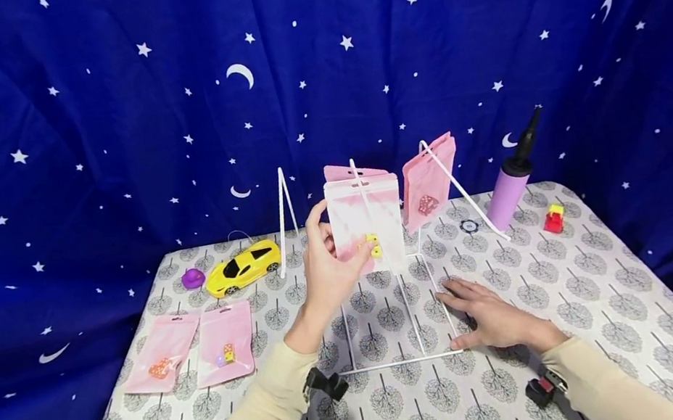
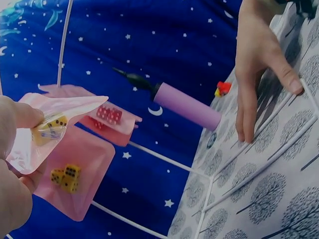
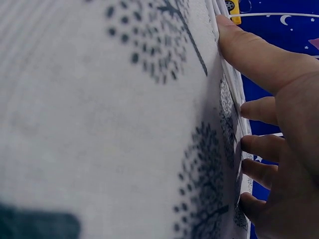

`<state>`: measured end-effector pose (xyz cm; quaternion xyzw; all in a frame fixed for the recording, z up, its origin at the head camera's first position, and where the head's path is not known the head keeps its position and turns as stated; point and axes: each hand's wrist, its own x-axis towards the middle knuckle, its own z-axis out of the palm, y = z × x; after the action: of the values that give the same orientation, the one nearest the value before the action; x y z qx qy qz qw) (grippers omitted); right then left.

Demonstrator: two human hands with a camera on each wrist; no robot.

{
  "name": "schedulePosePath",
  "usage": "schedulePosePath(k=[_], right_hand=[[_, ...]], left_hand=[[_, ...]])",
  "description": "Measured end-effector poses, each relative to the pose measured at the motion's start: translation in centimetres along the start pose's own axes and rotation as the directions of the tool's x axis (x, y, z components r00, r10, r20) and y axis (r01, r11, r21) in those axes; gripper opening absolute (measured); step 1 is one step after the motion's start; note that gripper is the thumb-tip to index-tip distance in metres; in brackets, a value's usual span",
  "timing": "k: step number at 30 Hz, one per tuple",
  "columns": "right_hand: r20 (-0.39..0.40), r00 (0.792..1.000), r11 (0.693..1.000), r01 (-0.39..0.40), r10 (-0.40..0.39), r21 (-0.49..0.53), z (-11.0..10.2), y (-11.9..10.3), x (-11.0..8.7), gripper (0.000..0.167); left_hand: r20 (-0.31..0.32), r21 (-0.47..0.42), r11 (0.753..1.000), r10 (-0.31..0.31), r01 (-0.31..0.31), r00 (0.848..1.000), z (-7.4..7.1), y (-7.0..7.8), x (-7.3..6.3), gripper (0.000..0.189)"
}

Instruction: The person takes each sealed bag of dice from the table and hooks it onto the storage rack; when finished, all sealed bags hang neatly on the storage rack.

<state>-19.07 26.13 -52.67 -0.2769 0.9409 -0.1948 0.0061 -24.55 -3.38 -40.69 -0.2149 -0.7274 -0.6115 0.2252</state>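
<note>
i see the pink bag (image 1: 384, 211) upright at the white rack (image 1: 400, 362), slot up, long axis vertical, left side pinched between thumb and fingers of the left hand (image 1: 329, 270), right hand (image 1: 491, 310) spread by the base.

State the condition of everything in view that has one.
White rack: standing
Held pink bag: upright, dice inside
Rack bags: hanging
Table bags: lying flat, dice inside
Left hand: pinching the held pink bag
Right hand: touching the white rack
Yellow car: on its wheels
Purple pump: upright
</note>
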Motion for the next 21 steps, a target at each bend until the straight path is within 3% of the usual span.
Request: schedulePosePath(k=[9,21], right_hand=[[0.0,1.0,1.0,0.007,-0.007,0.002,0.0,0.0,0.0,0.097],[0.004,1.0,1.0,0.0,0.0,0.006,-0.1,-0.2,0.0,0.097]], left_hand=[[0.0,0.006,1.0,-0.029,0.029,1.0,0.4,-1.4,1.5,0.096],[-0.035,0.026,0.999,0.036,-0.035,0.999,0.8,-2.9,1.9,0.093]])
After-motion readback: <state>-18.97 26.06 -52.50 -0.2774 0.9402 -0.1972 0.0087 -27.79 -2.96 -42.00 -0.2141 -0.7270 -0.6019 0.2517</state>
